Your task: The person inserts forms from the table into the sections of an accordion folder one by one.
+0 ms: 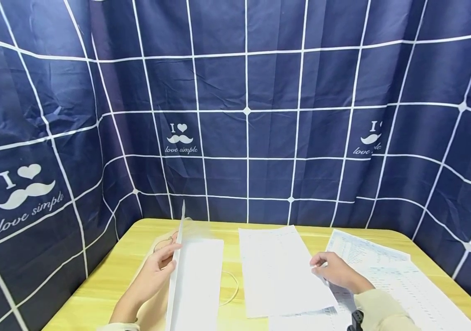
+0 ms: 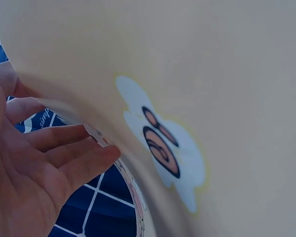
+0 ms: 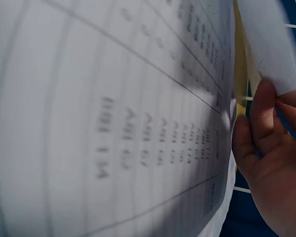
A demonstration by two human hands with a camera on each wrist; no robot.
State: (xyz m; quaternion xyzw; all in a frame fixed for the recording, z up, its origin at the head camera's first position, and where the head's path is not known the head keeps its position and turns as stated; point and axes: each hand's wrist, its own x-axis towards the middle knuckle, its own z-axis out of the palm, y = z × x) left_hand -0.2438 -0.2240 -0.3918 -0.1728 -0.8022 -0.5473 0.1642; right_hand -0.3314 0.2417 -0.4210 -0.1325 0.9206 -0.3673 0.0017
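Observation:
A tan folder with a cartoon print stands open at the left of the table, one side raised almost upright. My left hand grips that raised side by its edge, and the left wrist view shows the cover bowing beside the fingers. White paper lies within the folder, right of the raised side. Centre right is a printed sheet; my right hand pinches its right edge between thumb and fingers. In the right wrist view, a white piece of paper rises at the fingertips.
More printed sheets overlap at the right of the yellow wooden table, partly under the right forearm. A thin pale loop lies between folder and centre sheet. A dark blue gridded curtain closes off the back and sides.

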